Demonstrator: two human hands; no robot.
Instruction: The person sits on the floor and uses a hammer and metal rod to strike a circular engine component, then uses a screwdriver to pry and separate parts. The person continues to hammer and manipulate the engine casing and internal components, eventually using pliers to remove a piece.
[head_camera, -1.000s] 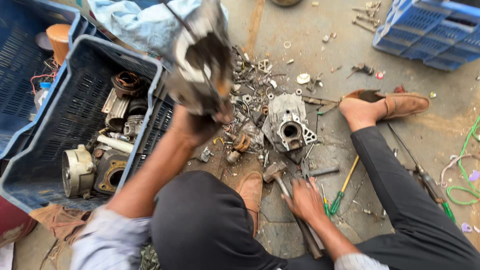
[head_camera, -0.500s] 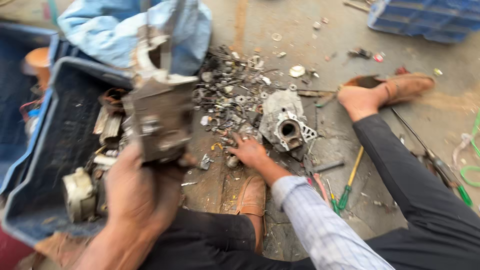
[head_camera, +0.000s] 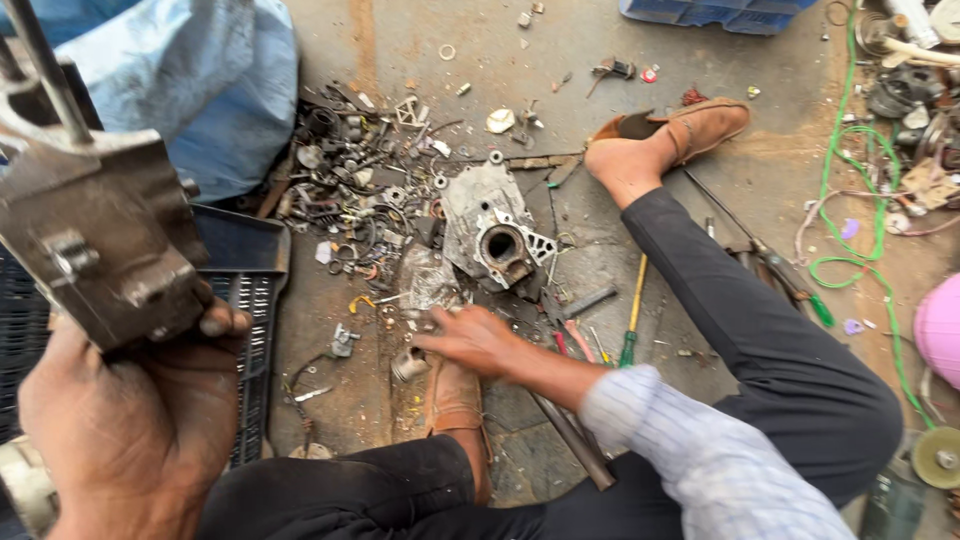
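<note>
My left hand (head_camera: 140, 420) grips a heavy grey metal engine part (head_camera: 100, 235) from below, holding it up over the dark blue crate (head_camera: 255, 265) at the left. My right hand (head_camera: 475, 340) reaches down to the floor with fingers spread, touching small scrap pieces beside a short metal cylinder (head_camera: 408, 365). Just beyond that hand lies a grey metal engine casing (head_camera: 495, 235) with a round hole. A heap of small metal parts (head_camera: 365, 180), springs and rings is scattered to the casing's left.
A green-handled screwdriver (head_camera: 632, 315) and other tools lie right of my hand. My legs in dark trousers stretch across the floor, one foot in a tan shoe (head_camera: 690, 130). A blue sack (head_camera: 205, 90) lies at the top left, a green cord (head_camera: 850, 200) at the right.
My left hand has carried the metal part from above the scrap heap over to the crate at the left. My right hand has moved from the tools forward to the small parts.
</note>
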